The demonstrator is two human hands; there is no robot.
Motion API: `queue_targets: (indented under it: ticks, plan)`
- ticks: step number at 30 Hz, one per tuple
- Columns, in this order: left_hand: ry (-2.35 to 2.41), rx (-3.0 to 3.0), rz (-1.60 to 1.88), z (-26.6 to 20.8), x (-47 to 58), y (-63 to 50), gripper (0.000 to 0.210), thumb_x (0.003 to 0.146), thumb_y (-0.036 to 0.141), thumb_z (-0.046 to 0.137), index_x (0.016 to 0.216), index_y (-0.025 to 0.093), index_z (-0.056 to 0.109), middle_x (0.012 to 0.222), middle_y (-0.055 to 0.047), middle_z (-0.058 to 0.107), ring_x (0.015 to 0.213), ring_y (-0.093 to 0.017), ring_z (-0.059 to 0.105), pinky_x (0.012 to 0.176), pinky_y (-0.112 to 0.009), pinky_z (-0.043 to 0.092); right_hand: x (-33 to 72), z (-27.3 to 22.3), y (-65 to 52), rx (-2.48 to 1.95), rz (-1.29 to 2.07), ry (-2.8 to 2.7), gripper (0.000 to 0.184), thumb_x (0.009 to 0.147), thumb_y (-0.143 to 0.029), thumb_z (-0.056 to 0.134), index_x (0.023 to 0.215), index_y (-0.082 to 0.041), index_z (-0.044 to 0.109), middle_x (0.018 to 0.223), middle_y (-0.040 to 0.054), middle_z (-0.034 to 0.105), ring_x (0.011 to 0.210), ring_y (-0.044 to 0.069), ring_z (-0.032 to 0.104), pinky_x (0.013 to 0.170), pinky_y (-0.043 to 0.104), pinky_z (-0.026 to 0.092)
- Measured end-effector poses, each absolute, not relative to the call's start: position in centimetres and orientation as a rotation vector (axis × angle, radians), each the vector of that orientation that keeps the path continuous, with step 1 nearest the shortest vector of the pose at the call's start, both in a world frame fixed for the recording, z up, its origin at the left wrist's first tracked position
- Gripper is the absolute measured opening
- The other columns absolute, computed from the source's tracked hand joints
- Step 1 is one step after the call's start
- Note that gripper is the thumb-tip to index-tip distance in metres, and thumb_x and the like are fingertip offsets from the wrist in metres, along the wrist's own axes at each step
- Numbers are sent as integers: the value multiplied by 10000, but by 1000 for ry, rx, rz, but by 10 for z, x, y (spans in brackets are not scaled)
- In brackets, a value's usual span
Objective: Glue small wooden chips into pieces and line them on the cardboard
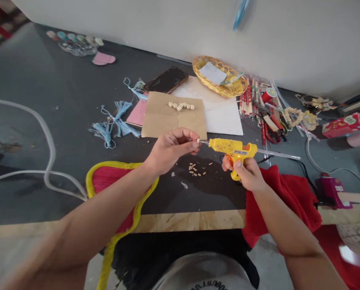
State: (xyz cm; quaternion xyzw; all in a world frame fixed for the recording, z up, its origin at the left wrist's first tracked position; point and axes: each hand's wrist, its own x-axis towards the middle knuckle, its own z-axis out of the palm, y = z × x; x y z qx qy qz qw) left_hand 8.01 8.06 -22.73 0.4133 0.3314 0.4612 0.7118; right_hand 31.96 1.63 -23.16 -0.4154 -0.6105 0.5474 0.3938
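My right hand (246, 171) is wrapped round the handle of a yellow hot glue gun (228, 147), which has a long clear glue stick (279, 154) poking out of its back. Between thumb and fingertips, my left hand (175, 149) pinches a small pale wooden piece (198, 141). The gun's nozzle tip is at that piece; whether they touch I cannot tell. Below lie several tiny pale wooden bits (195, 170) on the grey tabletop. Beyond my left hand, a row of joined pale pieces (181, 106) rests on a folded brown paper sheet (162, 121).
Blue tassels (116, 119) lie left of the paper, with a dark phone (167, 79) behind it. A wicker basket (219, 94) stands at the back, beside red-and-white packed sticks (252, 94) and pliers (270, 119). Red cloth (285, 193) and a yellow-edged red pad (107, 177) flank the front.
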Motion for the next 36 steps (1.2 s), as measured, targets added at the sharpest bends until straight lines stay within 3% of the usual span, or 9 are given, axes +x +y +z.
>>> queue_targets:
  ticks: [36]
  plan:
    - [739, 986, 1034, -227, 80, 79, 226, 646, 269, 875, 782, 154, 734, 680, -13, 689, 608, -109, 637, 599, -220, 555, 320, -231, 16, -1060, 1382, -1531, 399, 936, -562, 494, 833, -193, 603, 780, 39, 535, 716, 160, 481, 670, 328, 428]
